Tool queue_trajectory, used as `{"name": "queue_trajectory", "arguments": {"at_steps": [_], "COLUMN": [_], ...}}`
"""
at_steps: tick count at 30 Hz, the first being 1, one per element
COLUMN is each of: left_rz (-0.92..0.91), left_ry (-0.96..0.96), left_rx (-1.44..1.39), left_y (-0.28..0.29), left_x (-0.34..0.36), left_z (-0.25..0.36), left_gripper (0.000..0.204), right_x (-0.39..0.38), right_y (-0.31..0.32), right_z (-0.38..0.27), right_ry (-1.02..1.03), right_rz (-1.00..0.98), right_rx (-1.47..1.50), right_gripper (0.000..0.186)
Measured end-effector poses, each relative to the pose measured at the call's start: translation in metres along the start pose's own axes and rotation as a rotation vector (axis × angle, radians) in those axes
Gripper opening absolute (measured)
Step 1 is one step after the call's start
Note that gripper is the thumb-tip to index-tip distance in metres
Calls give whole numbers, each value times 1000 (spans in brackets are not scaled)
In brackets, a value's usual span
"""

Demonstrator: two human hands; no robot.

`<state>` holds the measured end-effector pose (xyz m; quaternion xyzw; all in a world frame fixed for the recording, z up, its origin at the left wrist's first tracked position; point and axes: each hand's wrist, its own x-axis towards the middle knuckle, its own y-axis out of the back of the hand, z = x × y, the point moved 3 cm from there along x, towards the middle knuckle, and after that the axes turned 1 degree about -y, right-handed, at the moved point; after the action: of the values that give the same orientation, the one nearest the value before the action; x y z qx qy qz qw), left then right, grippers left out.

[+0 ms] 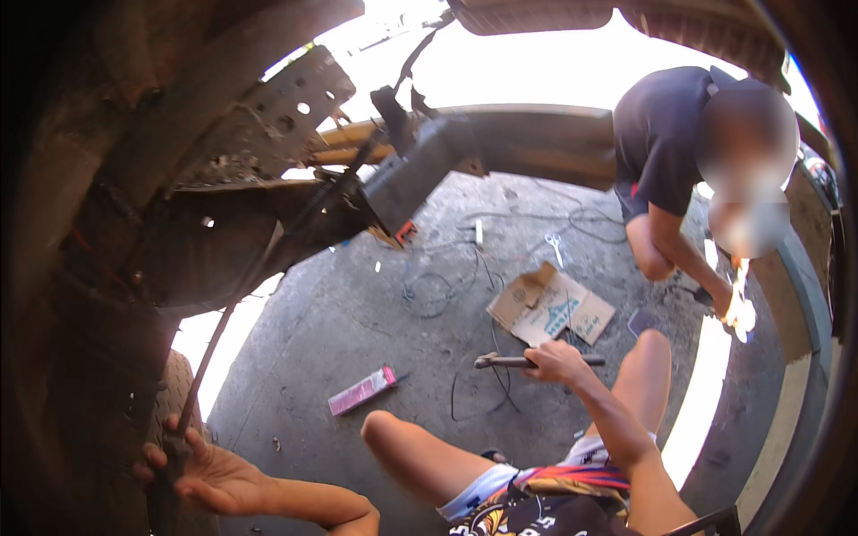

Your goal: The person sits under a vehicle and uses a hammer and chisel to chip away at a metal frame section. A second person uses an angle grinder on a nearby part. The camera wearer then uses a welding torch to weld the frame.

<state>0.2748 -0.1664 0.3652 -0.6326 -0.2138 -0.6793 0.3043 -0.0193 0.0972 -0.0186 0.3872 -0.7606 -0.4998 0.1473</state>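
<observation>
My left hand (219,475) is at the lower left, its fingers curled around the dark lower end of a long thin rod (223,326). That rod slants up and right toward the metal frame (420,170); shadow hides part of the grip. My right hand (556,362) is closed around the handle of a hammer (509,361), held level above the floor between my knees. The hammer's head points left, its handle end sticking out to the right of my fist.
Another person (666,143) bends at the right beside a bright glow. On the concrete floor lie flattened cardboard (572,308), a pink-and-white box (362,391), scissors (554,246), a phone-like dark slab (642,322) and loose cables (433,304). A perforated bracket (299,107) hangs overhead.
</observation>
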Motion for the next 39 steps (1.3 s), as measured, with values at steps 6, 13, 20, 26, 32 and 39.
{"name": "queue_trajectory", "arguments": {"at_steps": [6, 13, 20, 26, 32, 39], "left_rz": [-823, -1123, -830, -1110, -1483, -1384], "left_ry": [392, 917, 890, 886, 1226, 1167], "left_rx": [-229, -82, 287, 583, 454, 273], "left_y": [0, -80, -95, -59, -25, -54], "left_x": [-27, -162, -306, -432, -505, -443], "left_z": [-1, -79, -157, -190, -191, -197], "left_gripper": [53, 20, 20, 35, 35, 43], "right_x": [10, -14, -16, -7, -5, -12], "right_y": [-140, -187, -178, -200, -201, -184], "right_z": [28, 63, 96, 113, 144, 105], "right_ry": [-15, -176, -733, -1052, -1053, -923], "right_rz": [-707, -1087, -239, 98, 139, 761], "right_rx": [-415, -176, 219, 284, 508, 544], "right_gripper": [45, 56, 64, 73, 69, 54]}}
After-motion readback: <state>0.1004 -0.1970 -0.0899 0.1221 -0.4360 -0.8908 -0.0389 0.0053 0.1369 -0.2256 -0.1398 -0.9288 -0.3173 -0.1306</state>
